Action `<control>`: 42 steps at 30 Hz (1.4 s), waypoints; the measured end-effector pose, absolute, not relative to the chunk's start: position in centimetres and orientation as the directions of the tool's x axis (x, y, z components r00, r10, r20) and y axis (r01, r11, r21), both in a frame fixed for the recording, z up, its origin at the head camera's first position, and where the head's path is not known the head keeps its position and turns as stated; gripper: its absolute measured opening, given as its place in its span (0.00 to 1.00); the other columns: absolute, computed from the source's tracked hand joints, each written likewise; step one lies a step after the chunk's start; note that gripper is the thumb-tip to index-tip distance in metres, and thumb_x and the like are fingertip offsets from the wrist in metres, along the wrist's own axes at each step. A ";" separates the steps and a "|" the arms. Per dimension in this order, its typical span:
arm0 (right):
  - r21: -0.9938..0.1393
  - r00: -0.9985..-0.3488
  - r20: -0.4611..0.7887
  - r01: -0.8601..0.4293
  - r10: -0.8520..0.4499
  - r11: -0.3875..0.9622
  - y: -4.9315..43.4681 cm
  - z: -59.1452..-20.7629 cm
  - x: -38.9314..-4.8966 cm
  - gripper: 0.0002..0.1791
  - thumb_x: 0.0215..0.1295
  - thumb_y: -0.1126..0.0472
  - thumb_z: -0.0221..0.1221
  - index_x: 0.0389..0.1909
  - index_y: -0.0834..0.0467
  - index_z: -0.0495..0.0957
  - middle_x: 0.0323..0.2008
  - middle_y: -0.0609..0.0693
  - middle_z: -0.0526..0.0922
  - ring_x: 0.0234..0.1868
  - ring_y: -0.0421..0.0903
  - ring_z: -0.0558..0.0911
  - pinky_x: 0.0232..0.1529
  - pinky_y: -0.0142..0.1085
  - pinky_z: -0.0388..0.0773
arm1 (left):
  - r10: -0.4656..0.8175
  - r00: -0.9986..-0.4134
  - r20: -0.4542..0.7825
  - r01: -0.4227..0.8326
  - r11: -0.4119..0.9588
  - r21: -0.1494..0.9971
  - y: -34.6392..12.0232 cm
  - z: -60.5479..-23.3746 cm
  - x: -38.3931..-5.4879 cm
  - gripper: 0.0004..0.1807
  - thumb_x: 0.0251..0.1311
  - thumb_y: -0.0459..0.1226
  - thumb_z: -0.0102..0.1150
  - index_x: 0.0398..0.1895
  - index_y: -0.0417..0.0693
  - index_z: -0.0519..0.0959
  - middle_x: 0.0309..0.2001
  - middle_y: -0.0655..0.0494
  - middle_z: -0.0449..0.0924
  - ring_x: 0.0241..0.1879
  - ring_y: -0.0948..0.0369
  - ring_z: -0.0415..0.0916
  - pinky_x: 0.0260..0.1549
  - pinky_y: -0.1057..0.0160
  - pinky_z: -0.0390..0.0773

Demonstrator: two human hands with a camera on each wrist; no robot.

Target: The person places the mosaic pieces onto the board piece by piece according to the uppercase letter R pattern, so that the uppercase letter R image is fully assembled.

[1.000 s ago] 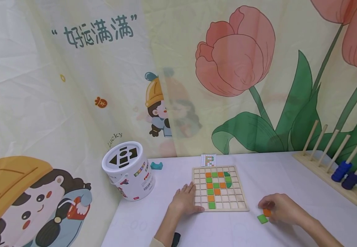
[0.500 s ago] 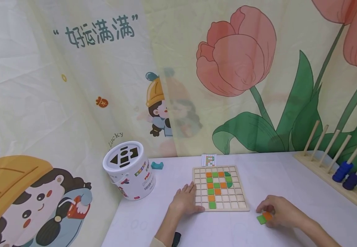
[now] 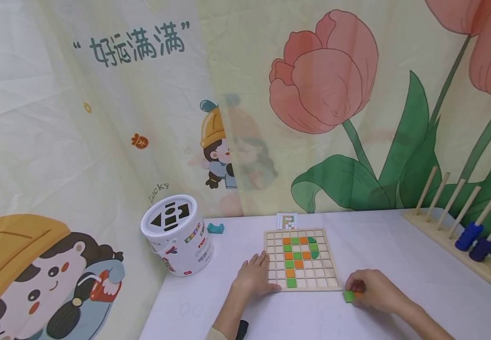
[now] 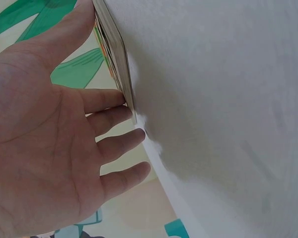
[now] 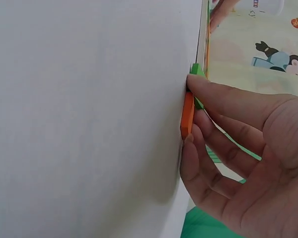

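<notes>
A square wooden grid board (image 3: 318, 275) lies on the white table, with green and orange tiles set in it in a P shape. At its left side my left hand (image 3: 251, 276) rests with fingers straight, touching the frame's edge; in the left wrist view the palm (image 4: 44, 148) faces the camera. Just off the board's lower right corner, my right hand (image 3: 377, 289) holds an orange tile (image 5: 187, 116) and a green tile (image 5: 197, 72) side by side. Thumb and fingertips close around the pair, low at the table; the orange one is partly covered in the head view.
Behind the board lies a small pattern card (image 3: 287, 221). A white shape-sorter bucket (image 3: 182, 241) stands at left with a teal block (image 3: 215, 228) beside it. At right is a wooden peg stand (image 3: 453, 241) with blue and purple beads. A patterned curtain (image 3: 245, 118) hangs behind.
My right hand has brought the orange tile against the green tile and moved both left, toward the board's lower right corner. My left hand stays in place.
</notes>
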State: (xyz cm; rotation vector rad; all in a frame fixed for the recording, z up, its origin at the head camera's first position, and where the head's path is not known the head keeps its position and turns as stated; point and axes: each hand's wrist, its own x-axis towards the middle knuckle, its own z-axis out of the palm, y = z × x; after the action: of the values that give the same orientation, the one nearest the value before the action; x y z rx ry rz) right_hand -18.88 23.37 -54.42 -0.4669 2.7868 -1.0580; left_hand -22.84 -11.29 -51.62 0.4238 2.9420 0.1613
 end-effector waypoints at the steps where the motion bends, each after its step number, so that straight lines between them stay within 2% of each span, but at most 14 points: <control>1: -0.666 -0.942 0.004 -0.252 -0.335 0.702 23.2 -54.4 -18.9 0.18 0.43 0.69 0.81 0.31 0.50 0.83 0.28 0.40 0.80 0.31 0.38 0.75 0.32 0.30 0.76 | 0.287 -0.947 -0.148 0.269 0.954 0.131 -11.3 -51.7 -22.8 0.56 0.53 0.64 0.74 0.78 0.42 0.66 0.79 0.49 0.63 0.78 0.48 0.60 0.74 0.43 0.64; 6: -0.688 -0.938 0.058 -0.286 -0.343 0.667 22.4 -54.2 -19.6 0.16 0.47 0.72 0.77 0.31 0.51 0.84 0.27 0.39 0.80 0.29 0.35 0.76 0.30 0.30 0.78 | 0.286 -0.946 -0.151 0.268 0.955 0.130 -11.4 -51.9 -22.9 0.56 0.53 0.64 0.73 0.78 0.43 0.66 0.80 0.49 0.62 0.78 0.49 0.59 0.74 0.44 0.64; 10: -0.708 -0.935 0.065 -0.290 -0.349 0.645 21.8 -54.1 -20.4 0.14 0.50 0.71 0.77 0.30 0.51 0.84 0.27 0.40 0.82 0.29 0.37 0.78 0.31 0.30 0.79 | 0.287 -0.946 -0.150 0.268 0.954 0.135 -11.4 -51.8 -22.9 0.56 0.53 0.64 0.73 0.78 0.43 0.66 0.80 0.49 0.62 0.78 0.48 0.59 0.74 0.44 0.64; 18: -0.771 -0.964 0.019 -0.183 -0.266 0.610 20.4 -53.9 -22.1 0.09 0.56 0.68 0.74 0.32 0.52 0.85 0.30 0.45 0.82 0.33 0.46 0.79 0.30 0.32 0.79 | 0.289 -0.945 -0.152 0.266 0.952 0.150 -11.4 -51.8 -22.9 0.56 0.53 0.63 0.74 0.78 0.42 0.65 0.80 0.49 0.62 0.78 0.48 0.59 0.74 0.43 0.63; 28: -0.821 -0.981 0.020 -0.127 -0.195 0.557 16.8 -53.9 -24.2 0.09 0.55 0.65 0.77 0.34 0.53 0.87 0.29 0.46 0.81 0.32 0.45 0.78 0.30 0.33 0.78 | 0.297 -0.943 -0.151 0.276 0.950 0.145 -11.5 -51.9 -23.1 0.56 0.53 0.63 0.73 0.79 0.42 0.65 0.80 0.49 0.61 0.79 0.48 0.59 0.74 0.43 0.64; 33: -0.832 -0.987 0.029 -0.113 -0.160 0.543 15.6 -54.3 -24.6 0.10 0.53 0.70 0.76 0.34 0.56 0.88 0.28 0.46 0.81 0.30 0.45 0.78 0.26 0.32 0.78 | 0.300 -0.940 -0.162 0.278 0.950 0.142 -11.3 -52.0 -23.2 0.56 0.54 0.64 0.73 0.79 0.43 0.65 0.80 0.49 0.61 0.79 0.49 0.59 0.74 0.43 0.64; 42: -0.784 -0.993 0.017 -0.084 -0.115 0.615 14.3 -54.0 -24.7 0.09 0.54 0.69 0.75 0.34 0.55 0.88 0.27 0.45 0.81 0.31 0.44 0.78 0.26 0.32 0.77 | 0.288 -0.944 -0.163 0.267 0.954 0.138 -11.5 -52.0 -23.2 0.57 0.53 0.65 0.72 0.79 0.43 0.65 0.80 0.50 0.61 0.79 0.49 0.58 0.74 0.44 0.63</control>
State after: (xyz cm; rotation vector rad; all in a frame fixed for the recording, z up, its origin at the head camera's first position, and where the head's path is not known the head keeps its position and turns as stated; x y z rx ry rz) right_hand -24.69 14.27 -53.96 -0.1718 2.7917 -1.3519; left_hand -23.23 -11.49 -51.98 0.4190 2.9246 0.1699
